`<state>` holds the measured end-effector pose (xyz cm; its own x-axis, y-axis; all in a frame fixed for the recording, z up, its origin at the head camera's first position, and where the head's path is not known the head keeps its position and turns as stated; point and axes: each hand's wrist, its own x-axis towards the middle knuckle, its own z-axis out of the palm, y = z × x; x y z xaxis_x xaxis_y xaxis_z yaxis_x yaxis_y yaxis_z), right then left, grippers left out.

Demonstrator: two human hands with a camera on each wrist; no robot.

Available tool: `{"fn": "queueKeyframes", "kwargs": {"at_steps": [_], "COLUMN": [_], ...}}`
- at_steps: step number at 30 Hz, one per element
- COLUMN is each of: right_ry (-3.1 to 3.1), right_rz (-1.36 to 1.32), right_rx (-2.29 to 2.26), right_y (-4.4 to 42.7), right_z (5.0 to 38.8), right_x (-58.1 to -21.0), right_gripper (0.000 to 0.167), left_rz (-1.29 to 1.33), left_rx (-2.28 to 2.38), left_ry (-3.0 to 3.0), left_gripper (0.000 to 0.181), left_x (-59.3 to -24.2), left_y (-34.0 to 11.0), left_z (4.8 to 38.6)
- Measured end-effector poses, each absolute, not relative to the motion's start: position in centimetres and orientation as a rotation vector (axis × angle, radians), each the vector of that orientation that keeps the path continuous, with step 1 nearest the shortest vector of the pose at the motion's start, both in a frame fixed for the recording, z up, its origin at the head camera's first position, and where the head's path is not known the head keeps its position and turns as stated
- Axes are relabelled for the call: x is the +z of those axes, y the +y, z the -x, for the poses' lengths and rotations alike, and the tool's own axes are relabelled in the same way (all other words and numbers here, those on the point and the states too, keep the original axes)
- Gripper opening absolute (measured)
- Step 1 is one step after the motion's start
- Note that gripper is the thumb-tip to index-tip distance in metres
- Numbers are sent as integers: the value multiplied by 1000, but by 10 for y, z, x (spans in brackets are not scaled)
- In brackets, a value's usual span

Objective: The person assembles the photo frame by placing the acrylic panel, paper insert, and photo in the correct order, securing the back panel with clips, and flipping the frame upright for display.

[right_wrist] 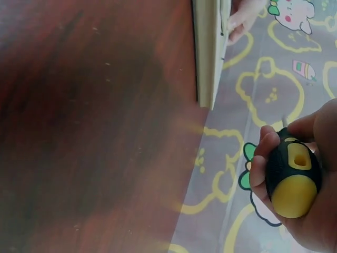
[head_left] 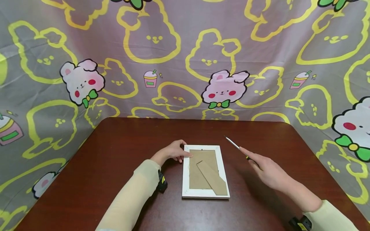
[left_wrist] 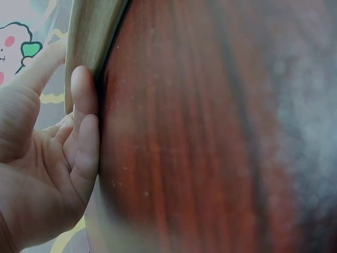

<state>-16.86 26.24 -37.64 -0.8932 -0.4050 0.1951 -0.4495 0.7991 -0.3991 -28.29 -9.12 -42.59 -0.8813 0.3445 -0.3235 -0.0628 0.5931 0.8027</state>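
A white-edged picture frame (head_left: 186, 179) lies back side up on the table, its brown backing board (head_left: 196, 176) and slanted stand leg (head_left: 212, 178) showing. My left hand (head_left: 173, 151) holds its upper left edge, thumb on top; in the left wrist view the left hand (left_wrist: 52, 153) has its fingers against the frame's side (left_wrist: 87, 47). To the right of the frame, my right hand (head_left: 270, 171) grips a screwdriver (head_left: 232, 142) above the table, its tip pointing up and left. The right wrist view shows the yellow and black handle (right_wrist: 294, 195) in the right hand (right_wrist: 321, 211).
The dark red-brown table (head_left: 130, 134) reaches back to a grey-pink cloth (head_left: 173, 96) with yellow outlines and white cartoon animals, which also hangs at both sides. Each wrist wears a black strapped device.
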Motion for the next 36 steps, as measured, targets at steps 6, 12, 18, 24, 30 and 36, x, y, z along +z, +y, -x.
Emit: {"fn": "queueKeyframes", "kwargs": {"at_steps": [6,12,18,24,30,36], "right_ry": [-2883,-2871,-2870,-2847,-2916,-2898], "right_rz": [-767,-820,-864,-944,-946,-976], "right_rx": [620,522,426,397,428,423], "right_y": [260,257,260,265,267,268], "right_z": [161,154,145,133,124,120], "right_x": [-383,-390,-394,-396,-397,-401], "right_gripper": [56,53,49,50,48,47], "left_rz": [-209,-209,-223,-218,-216,-216], "left_rx": [1221,1234,1230,1225,1219,1211], "left_ry": [2378,2370,2373,2378,2375,2377], "left_gripper": [63,63,64,65,63,63], "left_x": [-427,-427,-427,-426,-425,-425], "left_y": [-90,-90,-90,-92,-92,-91], "left_z": [284,284,283,283,283,284]}}
